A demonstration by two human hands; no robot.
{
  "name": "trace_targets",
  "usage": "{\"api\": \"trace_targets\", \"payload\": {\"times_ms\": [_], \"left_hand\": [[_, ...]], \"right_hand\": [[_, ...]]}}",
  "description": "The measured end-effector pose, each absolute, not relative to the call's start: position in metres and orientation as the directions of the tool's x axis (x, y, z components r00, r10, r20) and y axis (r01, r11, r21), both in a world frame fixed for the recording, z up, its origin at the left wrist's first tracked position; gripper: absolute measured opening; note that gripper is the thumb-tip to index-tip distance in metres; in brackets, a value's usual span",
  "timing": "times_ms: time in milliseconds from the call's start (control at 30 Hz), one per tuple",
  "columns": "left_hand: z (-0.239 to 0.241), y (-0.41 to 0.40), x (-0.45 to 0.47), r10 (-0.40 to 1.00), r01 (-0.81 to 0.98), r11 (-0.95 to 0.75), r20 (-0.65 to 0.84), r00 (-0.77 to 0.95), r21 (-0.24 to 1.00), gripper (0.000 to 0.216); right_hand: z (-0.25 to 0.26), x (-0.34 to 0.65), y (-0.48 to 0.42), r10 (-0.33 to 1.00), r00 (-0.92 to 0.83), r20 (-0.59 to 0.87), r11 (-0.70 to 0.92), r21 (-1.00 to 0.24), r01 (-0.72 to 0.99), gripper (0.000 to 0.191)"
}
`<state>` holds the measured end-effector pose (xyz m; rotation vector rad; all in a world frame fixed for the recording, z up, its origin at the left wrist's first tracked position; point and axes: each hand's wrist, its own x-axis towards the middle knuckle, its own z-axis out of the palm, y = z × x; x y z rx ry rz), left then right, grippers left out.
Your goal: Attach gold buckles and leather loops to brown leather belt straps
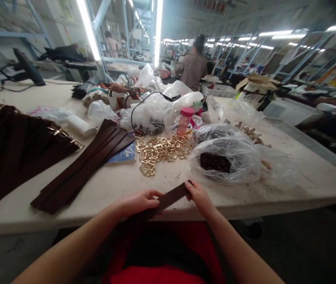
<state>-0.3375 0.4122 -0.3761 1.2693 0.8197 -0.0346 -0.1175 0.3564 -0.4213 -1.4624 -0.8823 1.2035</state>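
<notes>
A dark brown leather strap (pixel 172 198) stretches between my two hands at the table's front edge. My left hand (pixel 142 202) is closed on its lower part, thumb on top. At the upper right end, my right hand (pixel 198 196) pinches the strap's tip between thumb and fingers. The strap's lower part runs down toward my lap into shadow. Beyond my hands lies a heap of gold-coloured metal buckles (pixel 163 150). To the right of it, an open clear plastic bag (pixel 241 157) holds small dark brown pieces. Several loose straps (pixel 79 169) lie to the left.
A large stack of straps with buckles (pixel 17 150) covers the table's left side. Behind the buckles stand a pink-lidded jar (pixel 185 120) and more plastic bags (pixel 153 110). A white roll (pixel 81 125) lies left of centre. A co-worker (pixel 194 65) stands farther back.
</notes>
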Motion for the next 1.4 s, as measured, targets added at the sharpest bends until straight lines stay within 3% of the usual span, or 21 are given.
{"api": "trace_targets", "payload": {"times_ms": [233,467,567,633,767,933,1067,1200,1300,1400], "left_hand": [[-0.398,0.399,-0.308,0.213,0.19,0.741,-0.495,0.843,0.644,0.046],[-0.42,0.401,-0.294,0.206,0.068,0.891,-0.533,0.82,0.449,0.045],[-0.422,0.406,-0.292,0.143,0.058,0.94,-0.543,0.828,0.336,0.043],[-0.421,0.412,-0.295,0.081,0.076,0.954,-0.496,0.864,0.289,0.053],[-0.41,0.425,-0.32,0.009,0.134,0.934,-0.396,0.918,0.332,0.061],[-0.396,0.423,-0.353,0.011,0.2,0.891,-0.461,0.887,0.407,0.053],[-0.398,0.415,-0.334,0.094,0.18,0.831,-0.453,0.886,0.526,0.036],[-0.405,0.412,-0.298,0.254,0.162,0.747,-0.502,0.827,0.644,0.04],[-0.41,0.416,-0.285,0.359,0.161,0.69,-0.527,0.77,0.706,0.036],[-0.407,0.417,-0.284,0.419,0.12,0.697,-0.536,0.733,0.707,0.038]], "right_hand": [[-0.428,-0.119,0.364,0.923,0.237,-0.302,-0.289,-0.953,-0.089,0.036],[-0.433,-0.102,0.365,0.9,0.237,-0.366,-0.325,-0.925,-0.196,0.043],[-0.438,-0.102,0.367,0.885,0.241,-0.399,-0.349,-0.91,-0.226,0.041],[-0.441,-0.102,0.368,0.864,0.277,-0.42,-0.355,-0.899,-0.256,0.039],[-0.445,-0.099,0.369,0.807,0.349,-0.476,-0.35,-0.862,-0.368,0.036],[-0.449,-0.102,0.367,0.794,0.367,-0.484,-0.351,-0.859,-0.373,0.036],[-0.445,-0.118,0.359,0.842,0.403,-0.359,-0.311,-0.933,-0.182,0.036],[-0.43,-0.102,0.355,0.936,0.345,-0.072,-0.166,-0.953,0.253,0.038],[-0.411,-0.056,0.361,0.88,0.408,0.242,-0.098,-0.749,0.655,0.032],[-0.392,-0.009,0.377,0.829,0.422,0.366,-0.173,-0.551,0.816,0.03]]}}
